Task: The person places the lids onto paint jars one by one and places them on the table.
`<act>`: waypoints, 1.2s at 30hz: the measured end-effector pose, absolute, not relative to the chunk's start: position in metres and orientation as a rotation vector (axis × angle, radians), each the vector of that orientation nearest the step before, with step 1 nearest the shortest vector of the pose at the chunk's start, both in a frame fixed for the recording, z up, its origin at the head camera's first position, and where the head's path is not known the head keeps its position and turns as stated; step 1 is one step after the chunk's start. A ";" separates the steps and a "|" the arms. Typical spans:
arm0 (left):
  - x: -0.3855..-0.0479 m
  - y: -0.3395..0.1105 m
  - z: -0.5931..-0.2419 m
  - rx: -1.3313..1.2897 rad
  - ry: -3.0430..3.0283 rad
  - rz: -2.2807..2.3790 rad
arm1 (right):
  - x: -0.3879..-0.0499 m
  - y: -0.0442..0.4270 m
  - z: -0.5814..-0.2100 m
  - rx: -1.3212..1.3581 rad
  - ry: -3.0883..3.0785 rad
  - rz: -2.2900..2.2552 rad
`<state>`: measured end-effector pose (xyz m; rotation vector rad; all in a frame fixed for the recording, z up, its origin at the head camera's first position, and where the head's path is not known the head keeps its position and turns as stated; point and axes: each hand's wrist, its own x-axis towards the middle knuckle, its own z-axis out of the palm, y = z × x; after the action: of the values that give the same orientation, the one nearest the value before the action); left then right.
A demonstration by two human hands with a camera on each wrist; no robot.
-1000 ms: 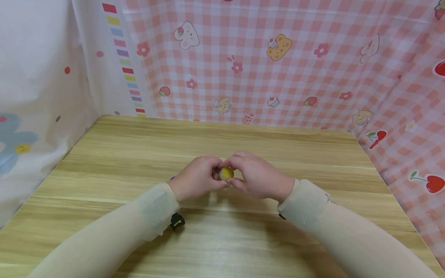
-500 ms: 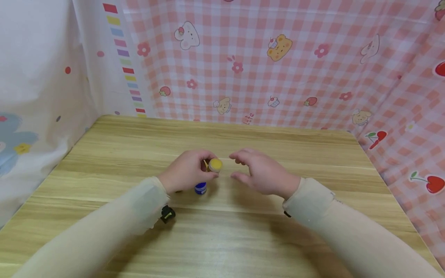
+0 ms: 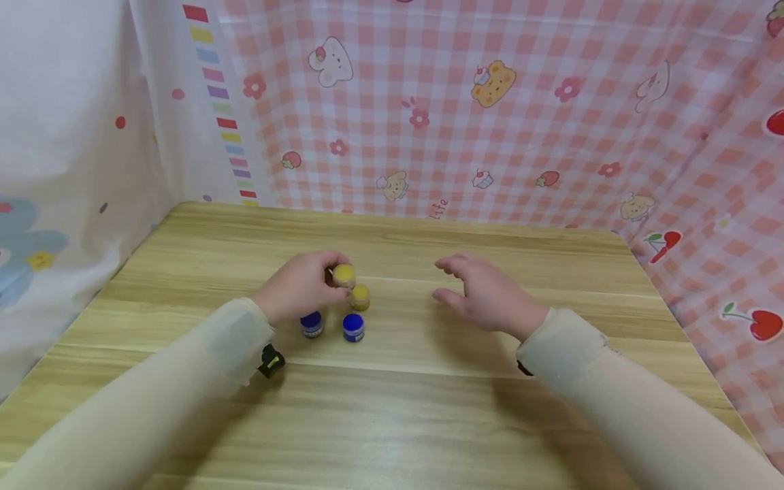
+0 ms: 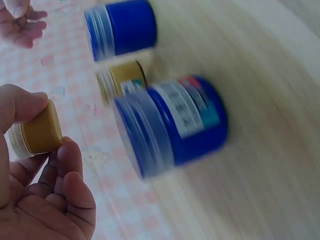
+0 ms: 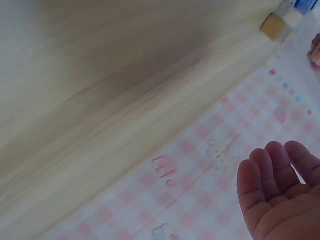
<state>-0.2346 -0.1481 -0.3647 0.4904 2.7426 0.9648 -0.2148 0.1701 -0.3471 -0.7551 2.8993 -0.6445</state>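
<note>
My left hand (image 3: 306,284) pinches a small yellow paint jar (image 3: 344,275) between thumb and fingers, above the table. In the left wrist view the held jar (image 4: 42,131) lies sideways across the picture, its ribbed clear lid at the left. A second yellow paint jar (image 3: 360,298) stands on the table just beyond the fingertips. Two blue paint jars, one partly behind the hand (image 3: 312,325) and one to its right (image 3: 353,328), stand nearer the front. Off to the right, my right hand (image 3: 490,294) hovers with loosely bent fingers (image 5: 272,172) and holds nothing.
The jars stand on a wood-grain table (image 3: 392,422). A pink checked cloth (image 3: 453,136) hangs along its back edge, with more cloth at the left (image 3: 67,156) and right sides. A small black device (image 3: 271,361) sits under the left wrist.
Both hands were together at the yellow paint jar. The right hand has let go and drawn right; the left has carried the jar left, and the standing jars have come into view.
</note>
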 end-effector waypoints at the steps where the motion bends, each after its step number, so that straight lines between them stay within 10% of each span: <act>1: -0.236 -0.151 -0.366 0.485 2.743 0.958 | -0.217 0.173 -0.347 -0.729 2.902 -0.638; 36: -0.260 -0.183 -0.383 0.419 2.716 0.562 | -0.252 0.244 -0.367 -0.292 2.906 -0.515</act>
<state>-0.2599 -0.1831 -0.3825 0.4193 2.7157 0.5622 -0.2523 0.2441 -0.3669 -0.2922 2.9058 -0.5145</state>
